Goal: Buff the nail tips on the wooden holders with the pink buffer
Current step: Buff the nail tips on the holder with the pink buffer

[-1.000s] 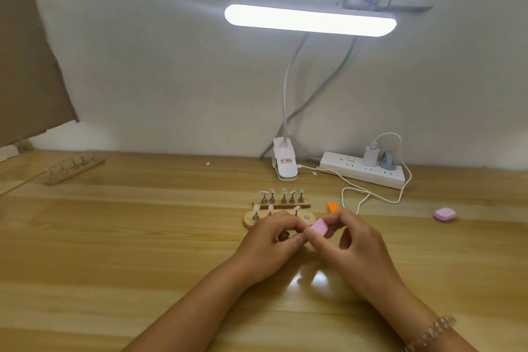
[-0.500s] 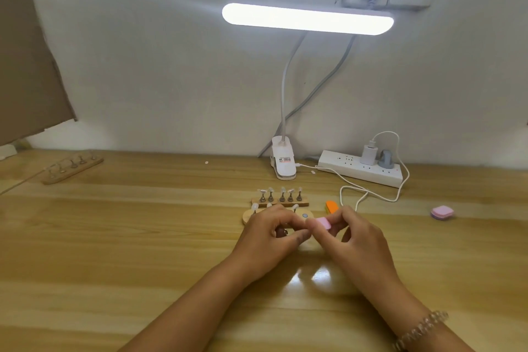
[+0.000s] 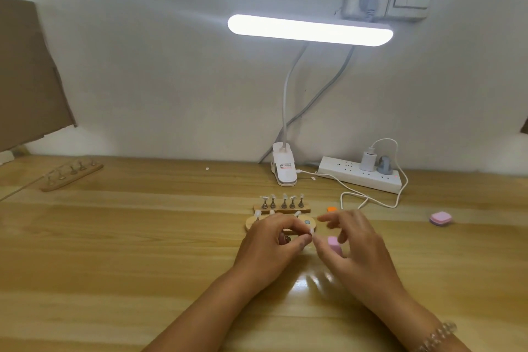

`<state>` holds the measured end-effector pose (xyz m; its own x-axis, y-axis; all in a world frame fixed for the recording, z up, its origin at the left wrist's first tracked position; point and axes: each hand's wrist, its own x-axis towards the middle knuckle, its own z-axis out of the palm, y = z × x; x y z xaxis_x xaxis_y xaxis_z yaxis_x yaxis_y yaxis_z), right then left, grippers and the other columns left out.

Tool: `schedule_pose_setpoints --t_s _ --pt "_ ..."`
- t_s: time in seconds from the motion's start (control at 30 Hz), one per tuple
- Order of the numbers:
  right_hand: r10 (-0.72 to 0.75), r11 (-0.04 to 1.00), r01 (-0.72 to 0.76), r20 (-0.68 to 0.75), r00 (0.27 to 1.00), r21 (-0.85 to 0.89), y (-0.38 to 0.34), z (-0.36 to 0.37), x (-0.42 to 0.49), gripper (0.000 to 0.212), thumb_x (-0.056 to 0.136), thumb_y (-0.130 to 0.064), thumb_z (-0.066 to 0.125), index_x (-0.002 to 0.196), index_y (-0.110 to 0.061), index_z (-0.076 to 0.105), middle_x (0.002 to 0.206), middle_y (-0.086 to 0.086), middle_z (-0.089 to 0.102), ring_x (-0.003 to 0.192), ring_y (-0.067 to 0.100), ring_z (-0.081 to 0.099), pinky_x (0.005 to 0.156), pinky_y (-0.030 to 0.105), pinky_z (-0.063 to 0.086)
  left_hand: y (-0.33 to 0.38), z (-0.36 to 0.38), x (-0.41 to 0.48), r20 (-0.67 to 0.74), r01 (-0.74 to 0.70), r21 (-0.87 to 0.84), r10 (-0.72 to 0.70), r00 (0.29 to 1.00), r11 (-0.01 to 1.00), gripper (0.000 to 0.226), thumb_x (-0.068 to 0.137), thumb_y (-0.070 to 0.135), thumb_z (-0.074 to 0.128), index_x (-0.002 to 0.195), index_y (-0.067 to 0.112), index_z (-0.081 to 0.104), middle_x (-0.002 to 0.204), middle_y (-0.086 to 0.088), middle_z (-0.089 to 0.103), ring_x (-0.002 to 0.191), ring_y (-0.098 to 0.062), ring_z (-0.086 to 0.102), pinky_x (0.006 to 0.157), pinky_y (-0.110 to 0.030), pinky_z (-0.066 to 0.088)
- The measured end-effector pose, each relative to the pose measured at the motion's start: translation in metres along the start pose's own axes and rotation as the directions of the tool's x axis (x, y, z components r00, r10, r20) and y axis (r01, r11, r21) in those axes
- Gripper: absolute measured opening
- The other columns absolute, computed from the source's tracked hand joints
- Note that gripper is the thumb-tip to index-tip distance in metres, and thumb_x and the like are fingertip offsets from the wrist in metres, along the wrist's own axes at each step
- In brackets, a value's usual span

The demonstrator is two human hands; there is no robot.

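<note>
- The left hand [image 3: 271, 246] pinches a nail tip [image 3: 311, 236]. The blurred right hand [image 3: 360, 251] has its fingers splayed, and its hold on the pink buffer [image 3: 334, 246] beside the tip is unclear.
- Glossy wooden desk [image 3: 143, 251], white wall [image 3: 171, 66], lit bar lamp [image 3: 310, 30].
- Half a second ago the fingertips pinched the buffer; it now sits lower.
- Blocky buffer; wooden holders [image 3: 283, 210] just beyond the hands.

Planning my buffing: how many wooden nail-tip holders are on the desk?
3: a long wooden holder far left, a rectangular wooden holder at centre, a rounded wooden holder nearer you, partly behind the left hand.
</note>
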<state>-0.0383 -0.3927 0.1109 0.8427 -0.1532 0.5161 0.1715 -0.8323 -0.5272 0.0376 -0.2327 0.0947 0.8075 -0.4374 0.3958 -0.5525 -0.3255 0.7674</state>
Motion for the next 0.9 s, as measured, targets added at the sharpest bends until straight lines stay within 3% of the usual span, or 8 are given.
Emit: schedule_pose_setpoints --t_s 0.07,0.17,0.3,0.4,0.57,0.7,0.8,0.9 --pt "-0.072 0.996 0.07 0.026 0.997 0.056 -0.006 0.004 0.0 0.016 0.083 -0.022 0.076 0.097 -0.026 0.068 0.083 -0.018 0.06 0.072 0.007 0.056 0.071 0.034 0.048 0.003 0.0 -0.001 -0.022 0.002 0.027 -0.002 1.0 1.0 0.011 0.084 0.031 0.075 0.084 0.039 0.069 0.089 0.023 0.069 0.063 0.008 0.051 0.06 -0.011 0.035" --pt "-0.053 0.989 0.051 0.009 0.999 0.136 -0.004 0.006 0.009 0.012 0.085 -0.014 0.074 0.092 -0.023 0.069 0.078 -0.014 0.065 0.069 0.012 0.059 0.062 0.026 0.049 0.009 -0.001 -0.003 -0.07 0.02 0.082 -0.014 0.997 0.996 0.012 0.084 0.038 0.076 0.084 0.039 0.063 0.09 0.026 0.068 0.063 0.009 0.053 0.059 -0.013 0.036" --pt "0.058 0.996 -0.056 -0.02 0.998 0.071 0.009 0.006 0.031 0.011 0.087 -0.017 0.072 0.097 -0.021 0.07 0.083 -0.011 0.067 0.076 0.01 0.062 0.074 0.034 0.052 0.012 -0.008 -0.012 -0.104 0.03 0.448 0.019 0.994 0.893 0.032 0.077 0.062 0.063 0.088 0.035 0.048 0.086 0.021 0.055 0.078 0.001 0.051 0.065 -0.022 0.04" --pt "0.075 0.997 -0.075 0.048 0.996 -0.005 0.013 0.011 0.041 0.01 0.088 -0.022 0.071 0.098 -0.023 0.07 0.085 -0.013 0.066 0.079 0.009 0.06 0.079 0.038 0.051 0.013 -0.012 -0.019 -0.079 0.071 0.558 -0.032 0.996 0.827 0.042 0.073 0.071 0.053 0.087 0.033 0.043 0.086 0.017 0.048 0.083 -0.004 0.047 0.066 -0.027 0.033" --pt "0.025 0.997 -0.014 0.129 0.991 -0.081 0.01 0.017 0.045 0.017 0.088 -0.029 0.069 0.104 -0.03 0.065 0.086 -0.019 0.06 0.084 0.006 0.055 0.084 0.038 0.049 0.01 -0.012 -0.018 -0.094 0.072 0.519 -0.027 0.995 0.852 0.023 0.086 0.053 0.052 0.088 0.032 0.046 0.092 0.015 0.051 0.086 -0.005 0.052 0.065 -0.02 0.035" --pt "-0.173 0.974 0.174 0.016 0.985 -0.149 0.005 0.01 0.039 0.036 0.081 -0.022 0.073 0.114 -0.028 0.058 0.091 -0.015 0.05 0.082 0.005 0.047 0.077 0.032 0.042 0.008 -0.012 -0.016 -0.142 0.065 0.501 0.007 0.99 0.863 0.016 0.09 0.048 0.052 0.088 0.033 0.047 0.093 0.016 0.052 0.08 -0.004 0.051 0.06 -0.02 0.032" --pt "-0.418 0.862 0.431 0.107 0.902 -0.267 -0.005 0.011 0.029 0.03 0.078 -0.026 0.069 0.106 -0.027 0.06 0.097 -0.012 0.054 0.089 0.01 0.054 0.076 0.03 0.042 0.01 -0.012 -0.01 -0.233 0.114 0.38 -0.024 0.972 0.918 0.015 0.085 0.046 0.059 0.082 0.035 0.049 0.081 0.021 0.062 0.068 -0.003 0.055 0.057 -0.017 0.036" --pt "-0.499 0.78 0.506 0.124 0.858 -0.368 -0.011 0.012 0.029 0.014 0.082 -0.029 0.059 0.094 -0.024 0.065 0.091 -0.01 0.062 0.086 0.017 0.06 0.073 0.034 0.048 0.009 -0.012 -0.004 -0.265 0.161 0.188 -0.108 0.958 0.969 0.017 0.077 0.039 0.069 0.072 0.034 0.054 0.073 0.023 0.065 0.065 -0.001 0.062 0.062 -0.026 0.05"
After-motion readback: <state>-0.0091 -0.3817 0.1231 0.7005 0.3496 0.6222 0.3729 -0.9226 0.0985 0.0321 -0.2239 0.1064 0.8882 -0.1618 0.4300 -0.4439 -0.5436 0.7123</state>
